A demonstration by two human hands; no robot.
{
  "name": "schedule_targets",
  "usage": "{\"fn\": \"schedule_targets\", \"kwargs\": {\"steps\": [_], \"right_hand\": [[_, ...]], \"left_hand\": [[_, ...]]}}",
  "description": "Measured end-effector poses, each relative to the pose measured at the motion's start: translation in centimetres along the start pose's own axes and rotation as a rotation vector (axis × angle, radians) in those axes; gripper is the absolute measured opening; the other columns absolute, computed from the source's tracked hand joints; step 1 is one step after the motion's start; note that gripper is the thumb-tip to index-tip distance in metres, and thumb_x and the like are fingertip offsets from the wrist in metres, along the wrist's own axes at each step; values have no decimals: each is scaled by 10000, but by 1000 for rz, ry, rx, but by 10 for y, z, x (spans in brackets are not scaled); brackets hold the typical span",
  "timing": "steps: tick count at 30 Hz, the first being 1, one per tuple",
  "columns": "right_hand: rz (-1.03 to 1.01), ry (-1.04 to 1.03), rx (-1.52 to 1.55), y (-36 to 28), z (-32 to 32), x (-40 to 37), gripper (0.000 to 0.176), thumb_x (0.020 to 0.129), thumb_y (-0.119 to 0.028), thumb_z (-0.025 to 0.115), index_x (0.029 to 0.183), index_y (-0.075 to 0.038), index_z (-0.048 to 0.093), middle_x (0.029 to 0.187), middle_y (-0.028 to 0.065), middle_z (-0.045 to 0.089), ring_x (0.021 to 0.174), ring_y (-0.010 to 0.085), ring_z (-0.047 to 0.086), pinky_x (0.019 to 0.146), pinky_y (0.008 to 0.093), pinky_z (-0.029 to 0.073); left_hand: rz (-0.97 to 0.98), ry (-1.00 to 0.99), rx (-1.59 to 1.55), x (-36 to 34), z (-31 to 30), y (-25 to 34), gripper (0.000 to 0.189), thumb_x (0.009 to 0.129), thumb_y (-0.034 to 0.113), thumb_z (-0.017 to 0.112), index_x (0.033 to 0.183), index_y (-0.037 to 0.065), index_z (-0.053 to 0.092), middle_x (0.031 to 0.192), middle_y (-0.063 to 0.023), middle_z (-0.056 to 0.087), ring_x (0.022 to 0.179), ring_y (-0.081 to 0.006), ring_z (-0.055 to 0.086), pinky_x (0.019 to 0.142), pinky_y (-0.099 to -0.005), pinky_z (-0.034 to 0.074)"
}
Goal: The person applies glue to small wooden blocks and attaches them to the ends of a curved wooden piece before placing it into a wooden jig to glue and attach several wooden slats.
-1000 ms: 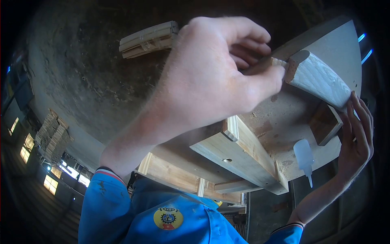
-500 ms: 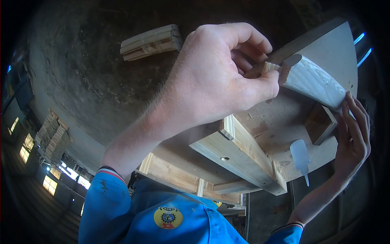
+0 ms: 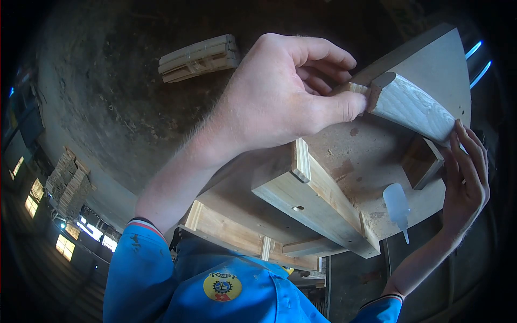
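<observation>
A curved wooden piece (image 3: 412,105) with pale grain on its face and a darker cut end lies across the upper right of the view. Against that cut end sits a small light wooden block (image 3: 358,88), partly covered by fingers. My left hand (image 3: 293,89) has its thumb and curled fingers closed round the block; the fingertips behind are hidden. At the other end of the curved piece, my right hand (image 3: 468,167) grips it with the fingers along its edge. Beneath is a brown work board (image 3: 350,145). A dark wooden block (image 3: 423,162) stands under the curved piece.
A translucent squeeze bottle (image 3: 397,204) with a thin nozzle lies near my right wrist. Below my left hand is a wooden beam frame (image 3: 307,202). Taped wooden strips (image 3: 198,56) lie on the floor beyond, with a wood stack (image 3: 69,180) at left.
My left thumb and fingertips have shifted very slightly left at the small block. Both hands keep their hold, and the whole view has drifted a little.
</observation>
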State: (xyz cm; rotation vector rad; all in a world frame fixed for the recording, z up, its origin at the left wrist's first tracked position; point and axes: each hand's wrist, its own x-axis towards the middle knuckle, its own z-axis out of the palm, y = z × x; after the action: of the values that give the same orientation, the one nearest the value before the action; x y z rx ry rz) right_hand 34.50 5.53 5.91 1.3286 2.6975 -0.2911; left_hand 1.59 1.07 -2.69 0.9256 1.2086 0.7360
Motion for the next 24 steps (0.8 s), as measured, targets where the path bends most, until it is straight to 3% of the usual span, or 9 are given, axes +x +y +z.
{"fn": "schedule_targets", "kwargs": {"steps": [1, 3, 7, 10, 12, 14, 18, 22, 24], "right_hand": [[-1, 3, 0, 0, 0, 0, 230, 882, -19, 718, 1089, -111, 765, 1210, 66, 717, 1212, 271, 639, 1020, 395, 553], [-3, 5, 4, 1, 1, 0, 224, 882, -21, 719, 1083, -107, 764, 1212, 67, 716, 1208, 275, 641, 1019, 399, 555], [-17, -7, -1, 2, 0, 2, 224, 881, -15, 720, 1086, -96, 762, 1226, 70, 711, 1209, 276, 640, 1009, 395, 560], [-52, 31, 11, 3, -1, 1, 230, 824, 42, 740, 1035, -48, 751, 1157, 93, 724, 1140, 283, 668, 934, 373, 583], [55, -107, 221, 13, 0, -10, 342, 940, 51, 625, 1232, -101, 714, 1358, 95, 632, 1339, 282, 534, 1112, 416, 474], [70, -109, 153, 10, 1, -9, 309, 938, 50, 619, 1209, -70, 705, 1404, 108, 580, 1377, 285, 486, 1147, 407, 441], [28, 23, 0, 7, -2, 12, 220, 836, -6, 747, 1034, -99, 770, 1171, 63, 711, 1112, 220, 645, 900, 316, 555], [-33, 72, 4, 5, 9, 20, 222, 826, -3, 754, 1024, -102, 774, 1156, 57, 717, 1093, 210, 651, 887, 309, 558], [-45, 84, 29, 10, 12, 18, 224, 820, -2, 757, 1019, -103, 775, 1148, 54, 721, 1083, 206, 655, 881, 306, 559]], "left_hand": [[2, 1, 2, 1, 0, -1, 473, 818, 120, 835, 1214, -64, 652, 1060, -145, 716, 915, -153, 701, 846, -270, 578], [-10, 36, -41, 3, 0, -5, 518, 764, 266, 837, 1129, -75, 701, 962, -172, 740, 826, -182, 726, 771, -285, 591], [-34, -3, -10, 7, -4, -2, 510, 763, 263, 831, 1120, -78, 703, 967, -173, 742, 839, -187, 729, 776, -285, 590], [-28, -51, -21, 10, -2, -1, 478, 762, 239, 824, 1096, -82, 706, 944, -166, 745, 825, -177, 725, 768, -286, 589], [-37, -23, -39, 10, -1, 1, 422, 758, 225, 823, 1041, -68, 712, 879, -137, 739, 800, -163, 715, 751, -281, 582], [-29, -34, -17, 10, -1, 1, 383, 760, 213, 822, 1007, -57, 711, 851, -122, 730, 789, -154, 710, 740, -276, 578], [-18, -52, -78, 10, 0, -1, 320, 772, 180, 839, 957, -39, 696, 814, -87, 710, 778, -137, 701, 724, -260, 567], [-212, -107, 41, 14, -5, 26, 324, 782, 149, 861, 978, -41, 688, 848, -98, 722, 793, -143, 708, 747, -272, 575], [0, -209, -203, 17, -12, -5, 361, 777, 128, 879, 1029, -44, 686, 894, -116, 734, 833, -162, 719, 788, -287, 583]]}}
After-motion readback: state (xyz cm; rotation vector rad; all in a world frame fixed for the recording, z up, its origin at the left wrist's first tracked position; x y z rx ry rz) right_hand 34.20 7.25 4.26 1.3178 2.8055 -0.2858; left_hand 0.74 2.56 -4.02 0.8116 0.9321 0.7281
